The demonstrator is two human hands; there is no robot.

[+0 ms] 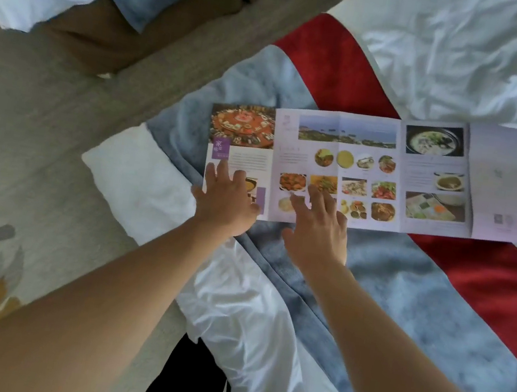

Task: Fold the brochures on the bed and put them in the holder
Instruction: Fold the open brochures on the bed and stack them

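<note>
Head view shows the brochure fully unfolded, lying flat across the blue blanket and the red runner on the bed. Its crease lines show between the printed panels. My left hand rests on the left end panel with fingers spread and straight, pressing the paper down, not gripping it. My right hand lies just beside it on the next panel, fingers also extended, the tips touching the food photos. So both hands are flat and hold nothing. No holder is in sight from here, and I see only this one brochure.

What worries me is the soft bedding under the paper. The blanket is rumpled, so I judge a fold pressed here could wander off the existing crease and come out crooked. The long sheet may also slide on the fabric when I lift the left panel, since its far end lies loose with nothing weighting it. A sloppy fold would likely make it too bulky for the holder.
</note>
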